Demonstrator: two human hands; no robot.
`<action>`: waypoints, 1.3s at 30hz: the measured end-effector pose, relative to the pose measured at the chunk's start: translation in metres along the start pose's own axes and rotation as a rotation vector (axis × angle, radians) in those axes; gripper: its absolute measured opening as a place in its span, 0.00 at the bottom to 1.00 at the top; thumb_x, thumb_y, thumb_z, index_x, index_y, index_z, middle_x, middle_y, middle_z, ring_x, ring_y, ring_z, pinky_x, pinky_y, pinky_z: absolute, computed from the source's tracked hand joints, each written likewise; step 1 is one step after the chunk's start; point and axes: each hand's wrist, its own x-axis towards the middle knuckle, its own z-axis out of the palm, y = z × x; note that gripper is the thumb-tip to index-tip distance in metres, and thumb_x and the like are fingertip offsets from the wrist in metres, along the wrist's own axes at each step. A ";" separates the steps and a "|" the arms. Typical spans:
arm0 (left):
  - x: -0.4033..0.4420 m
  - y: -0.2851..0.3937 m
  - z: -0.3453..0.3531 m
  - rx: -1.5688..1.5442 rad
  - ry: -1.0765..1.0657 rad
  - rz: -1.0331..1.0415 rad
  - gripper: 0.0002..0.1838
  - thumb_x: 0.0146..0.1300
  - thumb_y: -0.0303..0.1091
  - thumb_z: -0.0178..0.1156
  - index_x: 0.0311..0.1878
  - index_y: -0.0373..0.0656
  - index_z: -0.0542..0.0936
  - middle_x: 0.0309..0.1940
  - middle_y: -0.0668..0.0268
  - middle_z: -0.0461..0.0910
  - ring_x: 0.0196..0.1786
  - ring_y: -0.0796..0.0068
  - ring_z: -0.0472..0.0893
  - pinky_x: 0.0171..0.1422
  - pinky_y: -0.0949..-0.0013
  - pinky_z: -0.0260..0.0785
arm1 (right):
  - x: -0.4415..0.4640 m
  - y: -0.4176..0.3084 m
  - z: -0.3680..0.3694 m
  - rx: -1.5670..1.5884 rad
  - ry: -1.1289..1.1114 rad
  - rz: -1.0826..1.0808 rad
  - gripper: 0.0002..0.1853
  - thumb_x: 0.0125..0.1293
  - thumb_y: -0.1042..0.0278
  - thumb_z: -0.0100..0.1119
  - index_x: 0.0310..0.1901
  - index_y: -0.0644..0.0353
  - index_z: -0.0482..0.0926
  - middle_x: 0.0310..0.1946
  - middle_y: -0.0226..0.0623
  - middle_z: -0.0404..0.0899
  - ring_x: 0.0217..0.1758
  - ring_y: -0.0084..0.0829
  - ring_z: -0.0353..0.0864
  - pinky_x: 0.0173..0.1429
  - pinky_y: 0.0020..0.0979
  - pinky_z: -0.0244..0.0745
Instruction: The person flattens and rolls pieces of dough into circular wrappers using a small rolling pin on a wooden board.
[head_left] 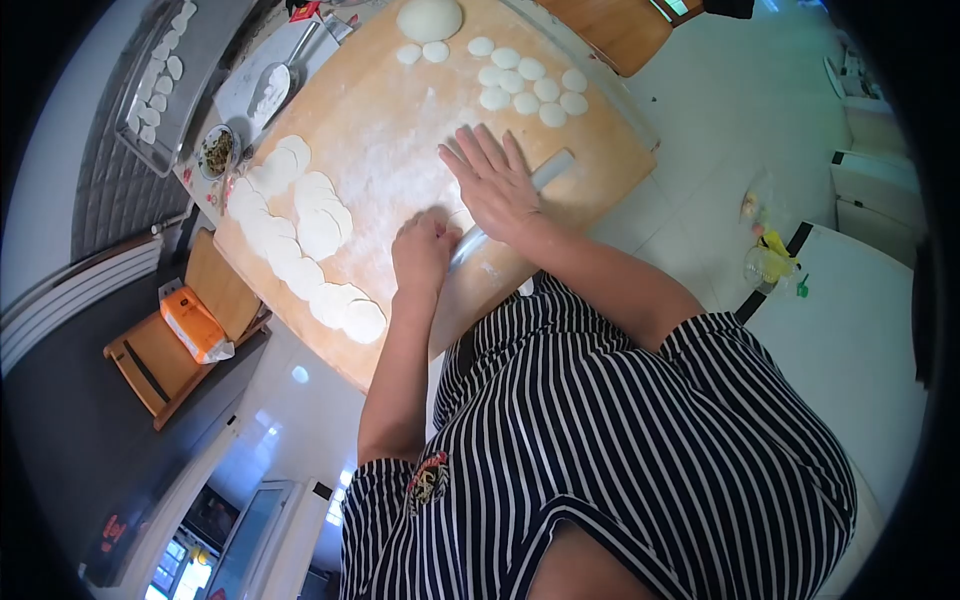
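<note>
My right hand (pixel 490 188) lies flat with fingers spread over the middle of a pale rolling pin (pixel 553 169), which rests slanted on the floured wooden board (pixel 400 120). Close to the pin's near end, my left hand (pixel 422 250) is closed, its fingers curled at the edge of a small dough wrapper (pixel 460 219). Most of that wrapper is hidden by the hands. Overlapping rolled wrappers (pixel 322 222) are spread along the board's left side. Several small flattened dough pieces (pixel 528 68) lie at the far right, and a large dough ball (pixel 430 18) sits at the far edge.
Left of the board are a bowl of filling (pixel 217 152), a scoop of flour (pixel 272 92) and a metal tray (pixel 160 155) with rows of dumplings. A wooden chair (pixel 225 280) holds an orange package (pixel 195 324). A white surface (pixel 840 320) stands at the right.
</note>
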 end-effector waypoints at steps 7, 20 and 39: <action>-0.032 -0.006 -0.006 -0.347 -0.011 -0.362 0.14 0.64 0.41 0.70 0.39 0.40 0.83 0.34 0.54 0.87 0.42 0.49 0.86 0.50 0.52 0.77 | -0.080 0.022 -0.028 0.074 -0.076 -0.118 0.26 0.67 0.68 0.57 0.67 0.56 0.82 0.66 0.44 0.81 0.73 0.47 0.76 0.81 0.55 0.61; -0.038 -0.051 0.019 -0.335 0.063 -0.302 0.17 0.65 0.45 0.68 0.42 0.39 0.84 0.37 0.55 0.88 0.40 0.49 0.87 0.50 0.51 0.78 | -0.081 0.017 -0.017 0.038 -0.111 -0.139 0.29 0.66 0.66 0.60 0.70 0.48 0.80 0.70 0.42 0.78 0.76 0.45 0.72 0.81 0.58 0.58; -0.048 -0.025 -0.018 -0.341 -0.102 -0.503 0.22 0.71 0.52 0.67 0.50 0.39 0.86 0.43 0.47 0.88 0.47 0.49 0.87 0.54 0.55 0.76 | -0.051 0.003 -0.005 0.011 -0.087 -0.245 0.25 0.68 0.61 0.60 0.66 0.53 0.82 0.71 0.44 0.77 0.74 0.49 0.73 0.78 0.57 0.64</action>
